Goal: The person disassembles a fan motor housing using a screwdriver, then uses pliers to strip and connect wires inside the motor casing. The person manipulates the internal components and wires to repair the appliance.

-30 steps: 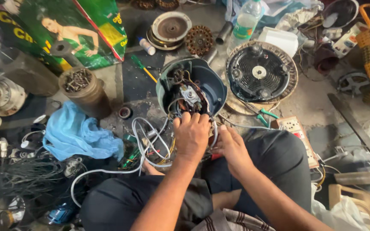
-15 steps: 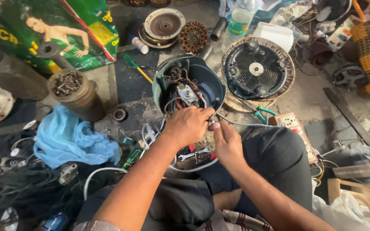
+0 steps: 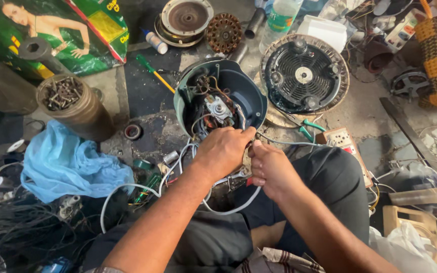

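Your left hand [image 3: 223,149] and right hand [image 3: 269,169], fingers curled, pinch the white cable [image 3: 228,208] at the near rim of the open motor housing [image 3: 244,96] on the floor. Pull gently, sparing the inner wires [image 3: 206,119].

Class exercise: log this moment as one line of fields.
left hand: on wires at housing rim | right hand: pinching white cable | nearby: round base, screwdriver, blue cloth

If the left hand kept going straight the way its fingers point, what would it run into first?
Probably the wiring and motor parts inside the open blue-green housing. The left hand points up and right over its near rim, though depth from this overhead view is uncertain.
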